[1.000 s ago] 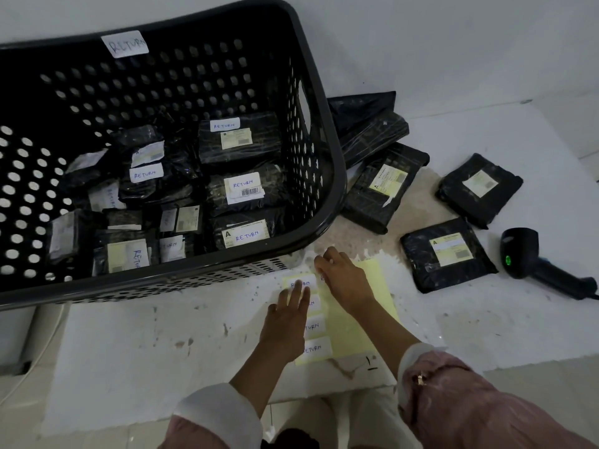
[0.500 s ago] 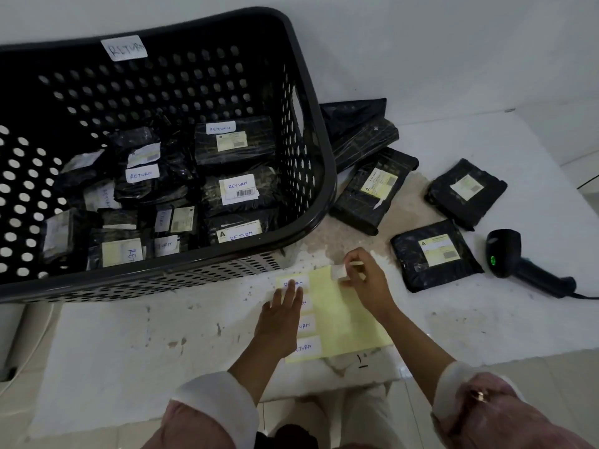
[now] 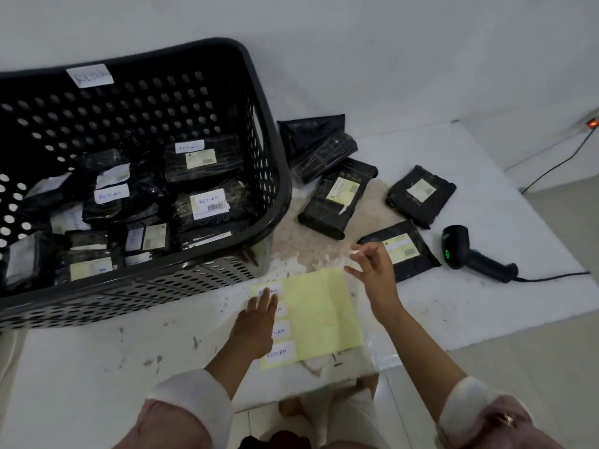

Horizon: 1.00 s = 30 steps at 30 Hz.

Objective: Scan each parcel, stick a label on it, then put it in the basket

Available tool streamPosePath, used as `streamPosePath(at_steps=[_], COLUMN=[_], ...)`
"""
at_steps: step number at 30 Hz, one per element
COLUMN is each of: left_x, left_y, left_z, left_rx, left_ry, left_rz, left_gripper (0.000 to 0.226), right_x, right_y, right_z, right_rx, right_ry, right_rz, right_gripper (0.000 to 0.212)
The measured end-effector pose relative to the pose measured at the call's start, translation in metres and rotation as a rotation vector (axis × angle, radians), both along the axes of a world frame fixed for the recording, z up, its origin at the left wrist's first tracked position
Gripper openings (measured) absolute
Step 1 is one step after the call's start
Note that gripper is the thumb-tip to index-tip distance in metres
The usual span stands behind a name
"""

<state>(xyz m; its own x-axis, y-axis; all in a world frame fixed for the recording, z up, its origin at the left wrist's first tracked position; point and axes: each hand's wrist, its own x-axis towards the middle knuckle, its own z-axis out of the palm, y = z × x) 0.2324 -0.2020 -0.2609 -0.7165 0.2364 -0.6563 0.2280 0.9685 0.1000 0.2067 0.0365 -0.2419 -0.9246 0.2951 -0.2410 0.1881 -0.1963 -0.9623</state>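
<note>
My right hand [image 3: 372,273] pinches a small white label [image 3: 351,254] just above the top right corner of the yellow label sheet [image 3: 321,312]. My left hand [image 3: 256,322] lies flat on the sheet's left column of white RETURN labels. A black parcel [image 3: 402,251] with a yellow shipping label lies right behind my right hand. Other black parcels [image 3: 337,199] [image 3: 421,194] lie farther back on the white table. The black perforated basket [image 3: 265,222] at the left holds several labelled parcels. The black scanner [image 3: 470,254] rests at the right, its green light on.
Two more black parcels [image 3: 317,144] lean against the wall behind the basket's right side. The scanner cable [image 3: 551,280] runs off to the right, and another cable [image 3: 557,163] leads to a socket strip at the wall. The table's front edge is near my knees.
My right hand peeled a label off the sheet and lifted it up and to the right, toward the nearest parcel. My left hand stayed pressed on the sheet.
</note>
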Motion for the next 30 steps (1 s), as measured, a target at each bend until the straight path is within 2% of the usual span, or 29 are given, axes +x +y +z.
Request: streamPosePath(at_steps=[6,8,11,13,16,18,21,24,30], left_x=[-0.007,-0.007,-0.009,-0.011,-0.010,-0.007,-0.005,-0.010,-0.019], left_y=[-0.005,-0.007,0.001,0.022,0.067,0.094,0.119,0.128,0.150], left_z=[0.009,0.010,0.014,0.023,0.047,0.060,0.071,0.074,0.066], left_rx=[0.250,0.288,0.358,0.545,0.832,0.972,1.118,1.201,1.139], left_ry=[0.171,0.247,0.351,0.309,0.080,-0.084,-0.148,-0.188,-0.233], left_rz=[0.174,0.210,0.189,0.203,0.346,0.418,0.475,0.620,0.608], left_gripper=[0.049,0.041,0.027,0.018,0.015,0.026,0.028,0.026,0.038], right_x=[0.030,0.041,0.058,0.067,0.072,0.071,0.067,0.061,0.043], right_y=[0.028,0.033,0.032,0.027,0.018,0.016,0.022,0.035,0.052], right_z=[0.018,0.024,0.030,0.035,0.042,0.047,0.055,0.056,0.048], right_rx=[0.033,0.069,0.160,0.226,0.347,0.421,0.440,0.481,0.502], right_ry=[-0.078,-0.076,-0.098,-0.100,-0.121,-0.123,-0.108,-0.113,-0.118], right_rz=[-0.185,-0.171,-0.025,0.127,0.268,0.269,0.191,0.164,0.231], right_gripper=[0.017,0.017,0.022,0.027,0.037,0.042,0.041,0.044,0.048])
